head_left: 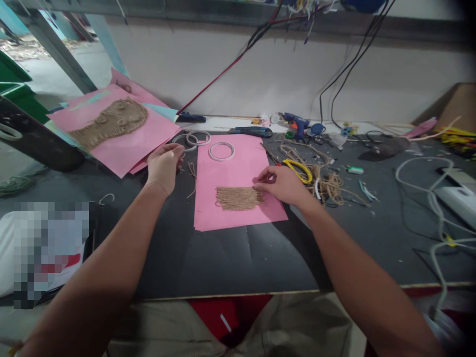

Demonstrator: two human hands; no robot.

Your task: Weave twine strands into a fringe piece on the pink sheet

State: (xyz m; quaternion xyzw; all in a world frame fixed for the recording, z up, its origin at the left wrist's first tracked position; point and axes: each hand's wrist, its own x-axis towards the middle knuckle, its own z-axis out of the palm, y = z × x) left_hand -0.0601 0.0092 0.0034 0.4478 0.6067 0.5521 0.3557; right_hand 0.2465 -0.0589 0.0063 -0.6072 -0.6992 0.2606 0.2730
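Note:
A block of jute twine [238, 199], laid in close parallel rows, lies on a pink sheet of paper [232, 171]. At its upper right corner, my right hand [284, 184] has thumb and forefinger pinched on the end of the top strand. My left hand [163, 167] is raised left of the sheet with its fingers curled together; whatever they hold, if anything, is too small to make out. Pale rings, one of them a white ring [222, 151] on the sheet's top part, are close to my left fingertips.
Left stands a stack of pink sheets [122, 158] bearing a shaped twine piece [119, 119]. Loose twine [330, 187] and a yellow ring [297, 170] lie right of my right hand. Behind are a utility knife [253, 131] and a blue glue gun [297, 124]. White cables [433, 198] curl at far right.

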